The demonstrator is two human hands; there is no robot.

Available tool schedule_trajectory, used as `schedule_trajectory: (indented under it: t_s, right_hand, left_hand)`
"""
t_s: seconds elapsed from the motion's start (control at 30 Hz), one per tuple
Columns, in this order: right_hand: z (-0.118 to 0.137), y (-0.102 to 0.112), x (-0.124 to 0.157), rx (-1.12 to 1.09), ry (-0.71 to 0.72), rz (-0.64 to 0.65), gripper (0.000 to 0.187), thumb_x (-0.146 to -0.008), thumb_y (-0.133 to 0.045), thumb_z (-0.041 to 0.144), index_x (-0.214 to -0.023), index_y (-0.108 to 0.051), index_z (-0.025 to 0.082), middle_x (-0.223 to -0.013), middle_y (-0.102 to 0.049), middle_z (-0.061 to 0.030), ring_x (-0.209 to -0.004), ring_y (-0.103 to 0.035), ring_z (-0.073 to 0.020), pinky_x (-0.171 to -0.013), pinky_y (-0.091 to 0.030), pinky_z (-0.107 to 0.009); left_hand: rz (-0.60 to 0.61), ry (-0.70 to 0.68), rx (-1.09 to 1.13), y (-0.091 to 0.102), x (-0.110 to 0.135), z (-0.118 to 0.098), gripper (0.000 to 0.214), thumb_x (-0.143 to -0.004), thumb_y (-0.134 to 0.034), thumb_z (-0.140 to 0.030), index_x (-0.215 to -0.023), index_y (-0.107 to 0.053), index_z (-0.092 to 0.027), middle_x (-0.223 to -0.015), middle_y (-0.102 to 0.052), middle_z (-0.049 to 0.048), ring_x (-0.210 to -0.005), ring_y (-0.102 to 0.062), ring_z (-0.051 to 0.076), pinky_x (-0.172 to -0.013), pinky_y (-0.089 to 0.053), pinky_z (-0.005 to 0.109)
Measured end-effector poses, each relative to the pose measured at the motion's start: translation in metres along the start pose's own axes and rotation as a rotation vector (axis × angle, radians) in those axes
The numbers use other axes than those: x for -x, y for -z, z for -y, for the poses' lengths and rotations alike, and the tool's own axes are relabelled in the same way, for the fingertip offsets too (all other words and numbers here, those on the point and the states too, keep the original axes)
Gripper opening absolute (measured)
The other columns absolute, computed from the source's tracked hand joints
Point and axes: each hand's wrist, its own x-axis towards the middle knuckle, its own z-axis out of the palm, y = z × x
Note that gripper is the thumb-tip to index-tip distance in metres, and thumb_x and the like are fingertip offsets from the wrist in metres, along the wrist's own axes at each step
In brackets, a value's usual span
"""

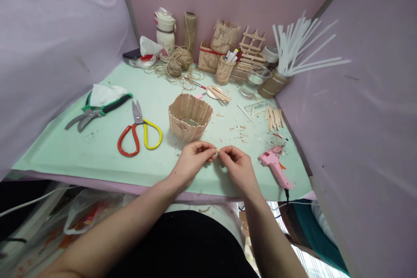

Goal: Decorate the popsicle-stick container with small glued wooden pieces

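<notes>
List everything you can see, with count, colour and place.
Tiny piece: one, pale, front centre
Wooden basket: one, tan, centre
Glue gun: one, pink, right
Scissors: one, red and yellow handles, left
Shears: one, green and black handles, left
Loose sticks: several, tan, right
Wood scraps: many, tan, right of basket
Strips: many, white, back right
Strip holder: one, brown, back right
Plastic cup: one, clear, back right
Stick containers: several, tan, back
Pens: several, mixed, back
Twine balls: two, tan, back
Twine roll: one, brown, back
Bottle: one, white, back left
Tabletop: one, pale green, centre
Left hand: one, bare, front
Right hand: one, bare, front
</notes>
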Motion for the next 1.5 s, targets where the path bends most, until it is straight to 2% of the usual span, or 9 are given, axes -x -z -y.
schedule_trajectory:
  t_s: [0.2, 1.0, 1.5]
  right_hand:
    - [0.003, 0.000, 0.000, 0.013, -0.028, 0.003, 0.021, -0.077, -0.061, 0.038, -0.072, -0.063, 0.018, -0.065, -0.060, -0.0001, -0.061, -0.050, -0.0137, -0.059, -0.041, -0.025]
    - [0.003, 0.000, -0.001, 0.034, -0.065, 0.027, 0.019, -0.076, -0.060, 0.035, -0.069, -0.061, 0.017, -0.063, -0.056, 0.0016, -0.059, -0.046, -0.0119, -0.056, -0.035, -0.024]
    - [0.002, 0.002, -0.003, 0.031, -0.054, 0.055, 0.021, -0.076, -0.061, 0.037, -0.069, -0.061, 0.018, -0.064, -0.057, 0.0010, -0.060, -0.047, -0.0125, -0.058, -0.036, -0.025]
  left_hand:
    - [-0.014, 0.041, 0.039, -0.002, 0.000, -0.004, 0.019, -0.065, -0.074, -0.028, -0.076, -0.066, -0.014, -0.064, -0.063, 0.0015, -0.061, -0.056, 0.011, -0.062, -0.045, 0.025]
    - [-0.051, -0.024, 0.063, -0.002, -0.002, 0.007, 0.019, -0.066, -0.072, -0.023, -0.077, -0.059, -0.015, -0.064, -0.062, -0.0023, -0.062, -0.059, 0.010, -0.062, -0.046, 0.023]
    - [-0.052, 0.032, 0.071, -0.003, 0.000, 0.002, 0.018, -0.065, -0.072, -0.020, -0.076, -0.059, -0.014, -0.060, -0.061, -0.0020, -0.058, -0.057, 0.009, -0.060, -0.045, 0.022]
